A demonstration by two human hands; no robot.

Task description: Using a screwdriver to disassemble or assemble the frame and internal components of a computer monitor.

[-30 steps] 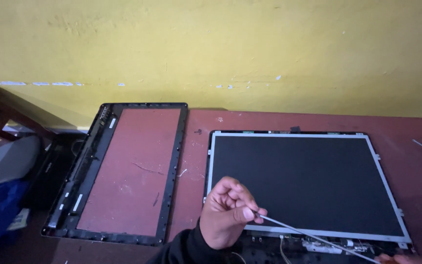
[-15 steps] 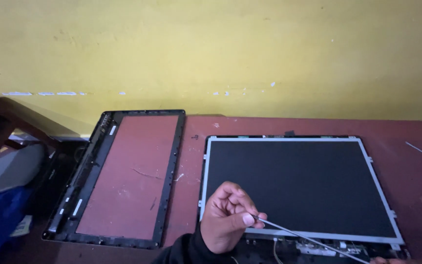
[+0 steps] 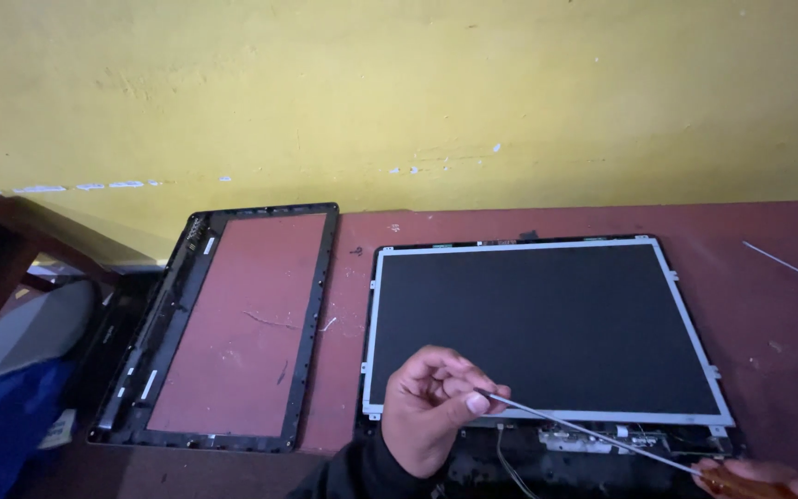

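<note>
So my left hand (image 3: 431,407) pinches 1 thin stiff metal rod (image 3: 593,434) at its tip, right hand (image 3: 759,479) grips the far end, over the fragile screen panel (image 3: 538,323).

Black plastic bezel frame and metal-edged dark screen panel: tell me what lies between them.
In the head view, only a bare strip of red-brown tabletop separates the black plastic bezel frame from the metal-edged dark screen panel, with a few pale flecks on it.

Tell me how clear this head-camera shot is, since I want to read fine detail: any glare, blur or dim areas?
Head view: dim, even light, no glare on the dark screen panel; left hand and thin rod fairly sharp; right hand cropped at the bottom edge; left corner shadowed.
</note>
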